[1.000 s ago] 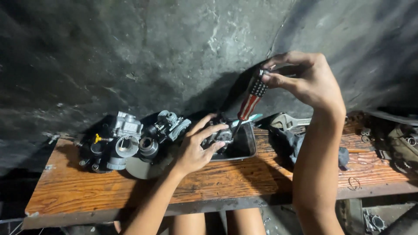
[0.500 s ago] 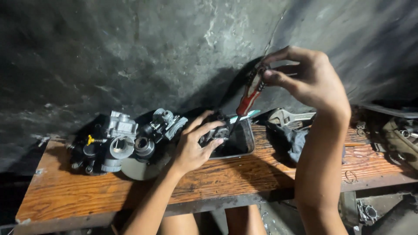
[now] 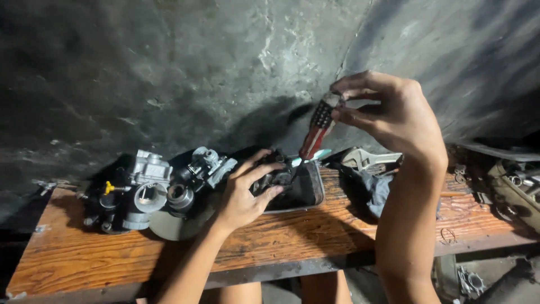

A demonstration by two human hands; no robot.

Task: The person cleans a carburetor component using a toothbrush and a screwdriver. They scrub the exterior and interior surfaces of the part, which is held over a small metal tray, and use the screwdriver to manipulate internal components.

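My right hand [image 3: 394,115] is up high, fingertips pinched on the top end of a screwdriver [image 3: 316,128] with a red-and-dark patterned handle. The tool runs down and to the left, its tip going into a small dark metal part [image 3: 274,175]; the exact contact point is too dark to make out. My left hand [image 3: 243,194] is clamped on that part, thumb on top and fingers curled round the near side, holding it over the left edge of a shallow dark metal tray [image 3: 308,191]. The tray sits on a worn wooden bench [image 3: 101,259].

A light teal handle [image 3: 315,155] pokes out just behind the screwdriver shaft; what it belongs to, I cannot tell.

Left of my left hand: a carburetor body [image 3: 205,166] lying tilted, then a second silver carburetor [image 3: 147,179] with a yellow knob, both on the bench, near each other.

Right of the tray: an adjustable wrench [image 3: 368,157] resting on a grey rag [image 3: 378,191]. Far right edge has a cluttered olive tool bag [image 3: 514,188]. Rough dark concrete wall [image 3: 169,73] behind everything.
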